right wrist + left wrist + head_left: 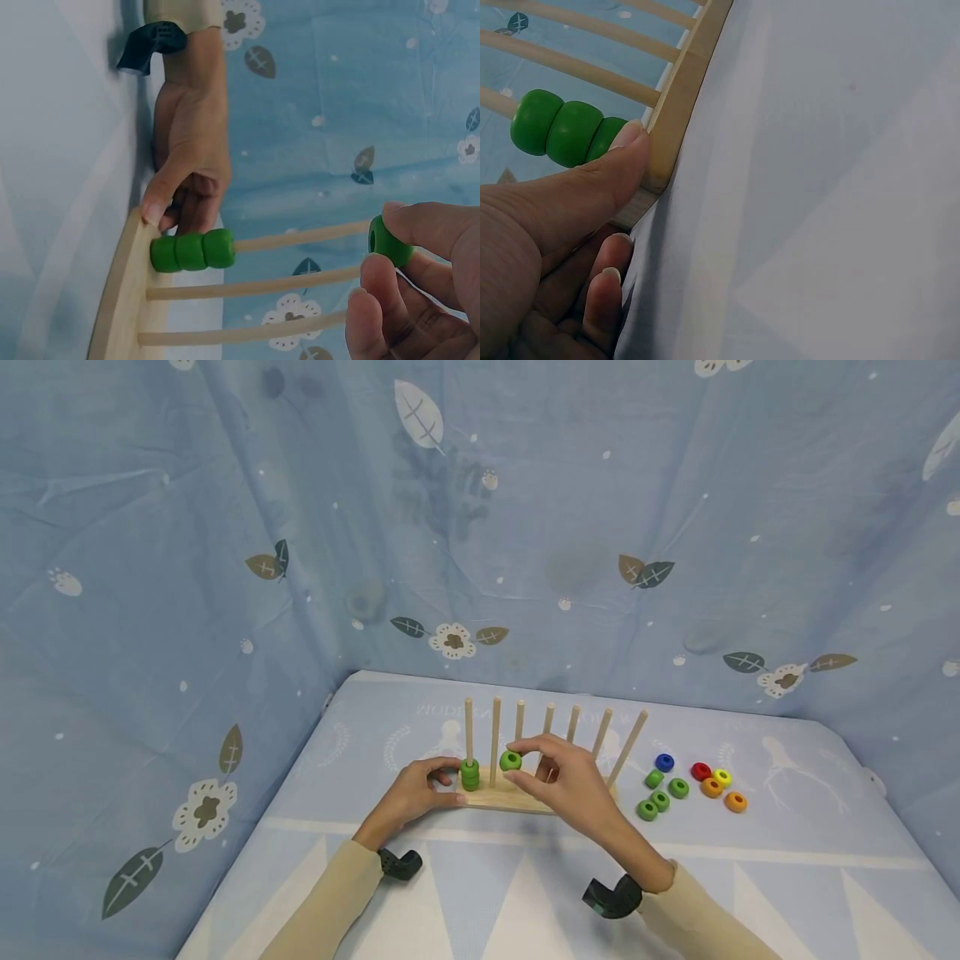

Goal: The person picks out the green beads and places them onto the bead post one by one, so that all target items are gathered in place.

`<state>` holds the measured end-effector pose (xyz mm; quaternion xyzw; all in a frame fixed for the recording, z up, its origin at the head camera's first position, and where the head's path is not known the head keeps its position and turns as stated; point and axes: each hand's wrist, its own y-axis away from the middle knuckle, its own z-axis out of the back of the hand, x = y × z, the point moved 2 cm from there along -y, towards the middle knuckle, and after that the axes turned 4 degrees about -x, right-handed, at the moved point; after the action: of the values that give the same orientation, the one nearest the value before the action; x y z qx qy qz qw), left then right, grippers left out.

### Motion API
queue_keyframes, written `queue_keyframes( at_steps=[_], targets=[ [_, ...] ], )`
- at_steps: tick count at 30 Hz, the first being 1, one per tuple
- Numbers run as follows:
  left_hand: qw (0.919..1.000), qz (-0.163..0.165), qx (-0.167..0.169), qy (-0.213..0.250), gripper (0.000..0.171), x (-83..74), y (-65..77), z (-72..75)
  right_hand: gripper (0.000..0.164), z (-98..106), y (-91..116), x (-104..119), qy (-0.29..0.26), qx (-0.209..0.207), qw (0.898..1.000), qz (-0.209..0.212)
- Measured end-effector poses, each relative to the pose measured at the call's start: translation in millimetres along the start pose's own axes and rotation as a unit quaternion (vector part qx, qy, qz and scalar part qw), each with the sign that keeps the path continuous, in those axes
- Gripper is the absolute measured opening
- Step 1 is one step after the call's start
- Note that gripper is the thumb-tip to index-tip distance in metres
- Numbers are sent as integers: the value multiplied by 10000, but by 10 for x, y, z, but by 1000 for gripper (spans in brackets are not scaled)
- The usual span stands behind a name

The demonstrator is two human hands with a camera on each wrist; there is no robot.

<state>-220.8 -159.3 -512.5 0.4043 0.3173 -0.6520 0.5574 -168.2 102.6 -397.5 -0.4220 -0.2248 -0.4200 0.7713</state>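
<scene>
A wooden peg board (pixel 495 798) with several upright pegs stands on the table. Three green beads (pixel 191 251) are stacked on its leftmost peg. My left hand (pixel 412 787) grips the board's left end; in the left wrist view the thumb (pixel 611 169) lies on the base beside the stack, with the other fingers around the end. Between thumb and fingertips, my right hand (pixel 570 781) pinches another green bead (pixel 511 762), held above the base near the pegs left of the middle. Its hole shows in the head view. The right wrist view has this bead (pixel 386 241) near the upper part of the leftmost peg.
Right of the board lie loose beads: several green ones (pixel 678 788), a blue one (pixel 664 762), a red one (pixel 701 771), a yellow one (pixel 722 777) and two orange ones (pixel 736 802). A patterned blue curtain (pixel 525 527) hangs behind the table (pixel 480 877).
</scene>
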Motion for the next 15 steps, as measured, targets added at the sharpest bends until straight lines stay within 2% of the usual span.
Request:
queue_keyframes(
  at_steps=[6,15],
  targets=[
    [10000,-16,1,-58,59,-5,1,-3,31,-16,-80,105,-89,3,9997,230],
    [9999,-89,-8,-105,58,9,-8,-2,31,-16,-214,246,-95,-66,9994,338]
  ],
)
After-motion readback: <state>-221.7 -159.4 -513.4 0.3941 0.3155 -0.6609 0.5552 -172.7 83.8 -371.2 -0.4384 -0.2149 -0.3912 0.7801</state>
